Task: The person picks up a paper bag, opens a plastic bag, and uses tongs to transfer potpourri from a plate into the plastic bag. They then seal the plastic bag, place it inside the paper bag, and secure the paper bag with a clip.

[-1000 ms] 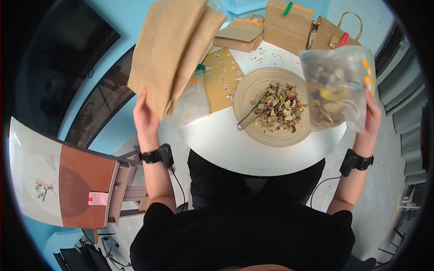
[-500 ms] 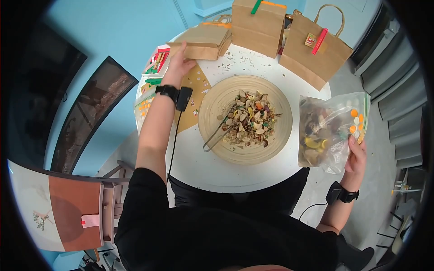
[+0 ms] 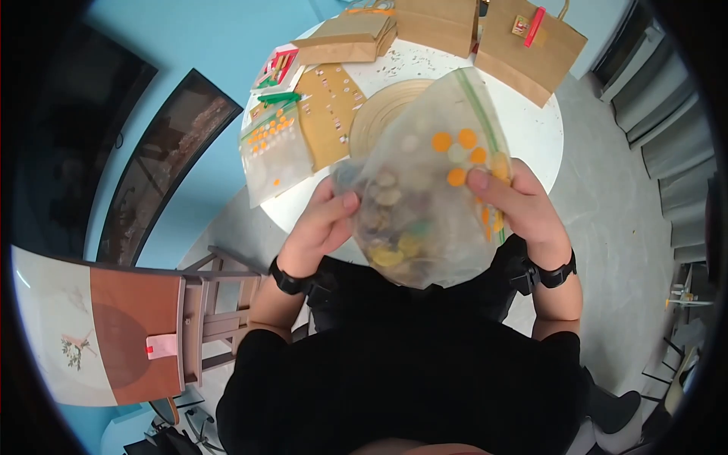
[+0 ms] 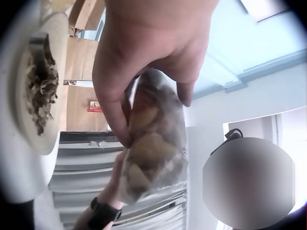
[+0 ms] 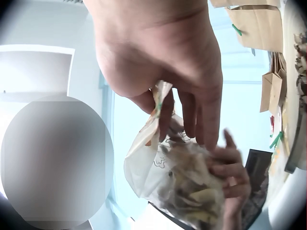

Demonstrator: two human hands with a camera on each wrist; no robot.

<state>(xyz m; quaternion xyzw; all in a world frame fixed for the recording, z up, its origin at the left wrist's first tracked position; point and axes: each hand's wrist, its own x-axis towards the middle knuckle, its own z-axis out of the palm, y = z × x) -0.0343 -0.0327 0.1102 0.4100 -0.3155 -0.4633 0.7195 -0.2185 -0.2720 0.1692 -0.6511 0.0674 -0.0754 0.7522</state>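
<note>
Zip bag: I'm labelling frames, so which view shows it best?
Head view: the zip bag shows broadside, orange dots visible. Left wrist shows it narrow, edge-on; right wrist shows it obliquely, partly behind the right hand.

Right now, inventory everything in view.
Held zip bag: one, clear, dotted orange, in hands
Flat zip bag: one, clear, dotted orange, table left
Card: one, tan, beside it
Tray: one, white, table left
Clips: several, red and green, at tray and bags
Paper bags: at least three, brown, far edge
Plate: one, beige, on table
Flakes: many, brown, on plate
Table: one, white, centre
Wall panels: two, dark, left
Side table: one, brown and white, lower left
Curtain: count unclear, grey, right
Left hand: one, gripping bag at left
Right hand: one, gripping bag at right
Wrist bands: two, black
</note>
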